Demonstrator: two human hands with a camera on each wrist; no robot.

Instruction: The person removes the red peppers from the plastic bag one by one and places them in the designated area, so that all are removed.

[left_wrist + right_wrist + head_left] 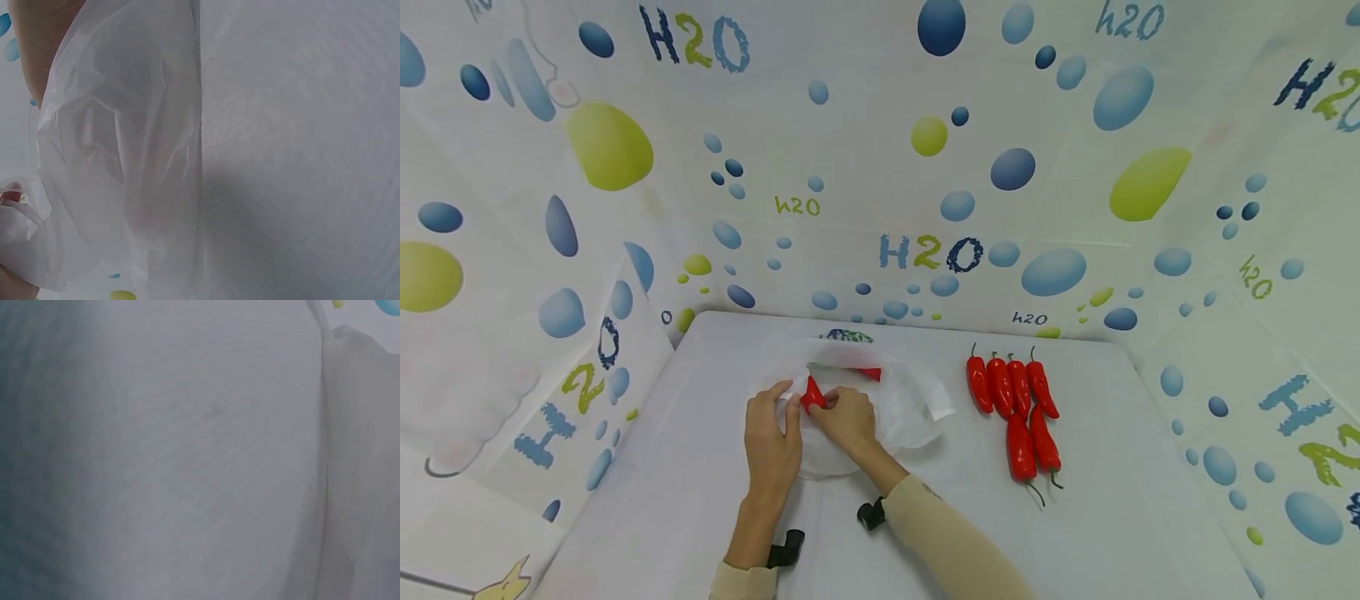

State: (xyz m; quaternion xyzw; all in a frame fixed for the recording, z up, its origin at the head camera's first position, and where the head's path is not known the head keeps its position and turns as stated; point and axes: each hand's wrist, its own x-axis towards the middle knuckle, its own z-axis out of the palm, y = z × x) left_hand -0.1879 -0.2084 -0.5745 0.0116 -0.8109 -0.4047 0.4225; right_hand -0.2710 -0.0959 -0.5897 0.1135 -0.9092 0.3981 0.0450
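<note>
A thin white plastic bag [910,408] lies spread on the table, crumpled, with a green and red strip [867,373] showing near its far side. My left hand [772,433] holds the bag's left edge, its thumb bent toward the fingers. With thumb and fingertips, my right hand [848,417] pinches a small pointed red piece [812,395] between the two hands; cannot tell whether it belongs to the bag. In the left wrist view the bag [125,156] covers most of the fingers. Bag film [362,456] also fills the right wrist view's right side.
Several glossy red peppers [1019,450] with stems lie in two rows to the right of the bag. The white tabletop [1120,500] runs back to a curtain [850,150] with blue and green spots. Black wrist cameras [787,550] sit at both cuffs.
</note>
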